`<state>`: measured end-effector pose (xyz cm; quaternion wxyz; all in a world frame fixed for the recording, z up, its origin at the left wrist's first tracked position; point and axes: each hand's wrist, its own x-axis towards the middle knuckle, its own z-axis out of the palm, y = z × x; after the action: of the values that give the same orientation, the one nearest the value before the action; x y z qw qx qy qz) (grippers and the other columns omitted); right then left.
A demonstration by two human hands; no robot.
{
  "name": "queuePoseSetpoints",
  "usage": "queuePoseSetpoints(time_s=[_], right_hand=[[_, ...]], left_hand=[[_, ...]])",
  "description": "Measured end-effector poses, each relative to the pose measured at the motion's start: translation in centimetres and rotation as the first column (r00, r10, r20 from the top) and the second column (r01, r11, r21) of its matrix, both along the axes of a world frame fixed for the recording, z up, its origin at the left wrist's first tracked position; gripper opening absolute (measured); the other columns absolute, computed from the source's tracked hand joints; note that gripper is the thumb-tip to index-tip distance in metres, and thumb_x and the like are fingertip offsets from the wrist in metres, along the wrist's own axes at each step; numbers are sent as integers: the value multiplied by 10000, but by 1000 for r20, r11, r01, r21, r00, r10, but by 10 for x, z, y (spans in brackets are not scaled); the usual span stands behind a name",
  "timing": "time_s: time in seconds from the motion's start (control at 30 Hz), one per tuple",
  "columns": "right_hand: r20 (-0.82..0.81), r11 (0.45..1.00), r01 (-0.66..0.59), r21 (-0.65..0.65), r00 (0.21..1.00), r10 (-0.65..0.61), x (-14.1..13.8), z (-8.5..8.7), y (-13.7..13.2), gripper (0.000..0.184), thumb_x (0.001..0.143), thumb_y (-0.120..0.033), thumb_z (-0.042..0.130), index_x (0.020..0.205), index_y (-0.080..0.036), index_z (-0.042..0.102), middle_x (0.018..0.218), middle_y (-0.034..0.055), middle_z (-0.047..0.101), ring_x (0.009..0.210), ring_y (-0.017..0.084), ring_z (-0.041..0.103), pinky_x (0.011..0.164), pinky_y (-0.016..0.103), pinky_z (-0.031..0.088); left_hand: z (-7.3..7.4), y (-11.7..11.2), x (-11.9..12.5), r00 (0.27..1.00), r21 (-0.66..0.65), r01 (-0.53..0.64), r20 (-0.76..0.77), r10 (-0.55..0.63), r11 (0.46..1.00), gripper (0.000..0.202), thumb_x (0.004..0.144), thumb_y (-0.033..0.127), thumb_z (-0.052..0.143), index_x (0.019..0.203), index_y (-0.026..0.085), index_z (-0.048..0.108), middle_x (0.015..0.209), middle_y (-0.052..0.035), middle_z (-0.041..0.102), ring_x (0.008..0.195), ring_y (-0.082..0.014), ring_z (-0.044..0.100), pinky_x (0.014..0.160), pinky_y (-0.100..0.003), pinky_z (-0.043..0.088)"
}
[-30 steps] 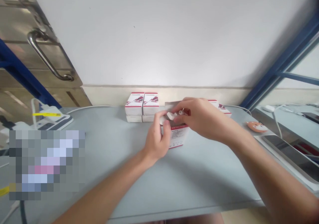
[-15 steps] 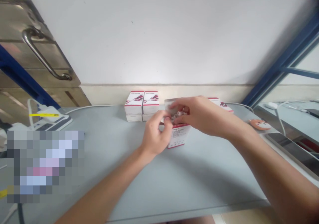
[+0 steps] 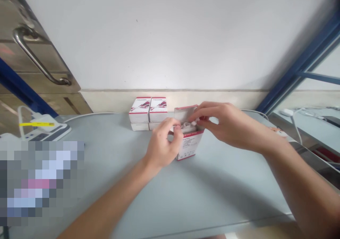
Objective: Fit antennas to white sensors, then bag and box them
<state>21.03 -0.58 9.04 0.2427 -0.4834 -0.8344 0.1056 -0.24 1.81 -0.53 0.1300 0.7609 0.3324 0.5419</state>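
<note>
A white and red printed carton (image 3: 189,146) stands on the table with its lid flap (image 3: 185,113) open upward. My left hand (image 3: 164,142) grips its near left side. The fingertips of my right hand (image 3: 223,123) pinch at the carton's open top, on a small white item (image 3: 186,126) there. Most of the carton's contents are hidden by my fingers. Several similar boxes (image 3: 148,112) stand stacked behind, apart from both hands.
A pale grey-blue table (image 3: 220,196) runs under everything, with a white cable along its back edge. A white device with a yellow strip (image 3: 44,129) stands at left beside a pixelated patch (image 3: 39,182). A steel door handle (image 3: 37,56) and a blue frame (image 3: 300,68) flank the wall.
The view has swung slightly, shifting everything left. The carton's open flap now shows more fully above my fingers, and my right hand has drawn slightly toward the carton's right side.
</note>
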Motion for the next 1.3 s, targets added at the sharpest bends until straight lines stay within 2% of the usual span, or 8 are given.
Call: queuePoseSetpoints(time_s=[0.2, 0.4, 0.67, 0.8, 0.97, 1.07, 1.2, 1.3], right_hand=[[31, 991, 133, -19, 991, -133, 1, 7, -5, 298, 958, -340, 630, 1233, -281, 731, 954, 35, 773, 797, 212, 694, 704, 319, 511], [90, 980, 152, -127, 986, -141, 3, 12, -2, 173, 930, -334, 626, 851, -269, 766, 839, 21, 747, 657, 185, 602, 608, 327, 442], [131, 977, 37, -212, 991, -9, 11, 18, 17, 181, 895, -315, 657, 810, -292, 815, 1016, 56, 745, 805, 237, 656, 676, 356, 488], [108, 973, 64, -221, 993, -40, 7, 16, 23, 116, 867, -283, 677, 892, -293, 789, 1072, 63, 721, 863, 246, 661, 701, 355, 493], [-62, 944, 141, -297, 984, -166, 6, 3, 26, 292, 861, -403, 729, 1112, -275, 648, 1072, 48, 701, 902, 223, 652, 722, 331, 489], [-290, 879, -30, -476, 949, -124, 12, -11, 30, 365, 849, -417, 760, 1147, -276, 604, 1084, 30, 692, 866, 189, 639, 750, 333, 502], [-614, 792, -273, -546, 773, -157, 15, -36, 32, 396, 821, -333, 813, 1140, -298, 580, 1125, -4, 676, 907, 172, 657, 850, 343, 516], [-719, 805, -301, -512, 663, -209, 7, -54, 28, 330, 898, -473, 765, 1125, -284, 616, 1097, 11, 695, 1025, 209, 654, 944, 369, 510]], left_hand=[[0, -1, 1, 1000, 21, -8, -5, 8, 1000, 164, 1020, 196, 478, 888, 224, 571, 805, 11, 630, 751, -142, 611, 703, -257, 494], [2, -3, 2, 1000, 18, -12, -18, 12, 1000, 175, 1025, 222, 468, 881, 230, 567, 806, 4, 634, 742, -151, 607, 709, -272, 497], [-2, -4, 1, 999, 4, 4, -38, -4, 1000, 184, 1045, 266, 466, 906, 232, 582, 848, -15, 671, 793, -171, 635, 743, -295, 505], [-4, -2, -2, 999, 29, 5, -41, -3, 1000, 177, 1048, 251, 471, 906, 229, 575, 831, -7, 644, 773, -161, 611, 747, -288, 496], [-7, 1, -4, 999, 9, 18, -30, -18, 1000, 177, 1072, 272, 443, 962, 231, 576, 853, 2, 646, 747, -148, 596, 719, -271, 492], [-7, 1, -4, 999, -26, 12, -30, -13, 1000, 168, 1078, 293, 443, 996, 236, 579, 879, -1, 659, 761, -153, 600, 711, -272, 495], [-3, 1, -4, 999, -40, 39, -24, -40, 998, 190, 1072, 301, 468, 939, 237, 586, 873, -7, 665, 786, -164, 609, 680, -272, 493], [-3, 0, -5, 999, -67, 24, -43, -27, 997, 191, 1073, 313, 475, 944, 243, 597, 843, -2, 653, 726, -158, 597, 634, -275, 484]])
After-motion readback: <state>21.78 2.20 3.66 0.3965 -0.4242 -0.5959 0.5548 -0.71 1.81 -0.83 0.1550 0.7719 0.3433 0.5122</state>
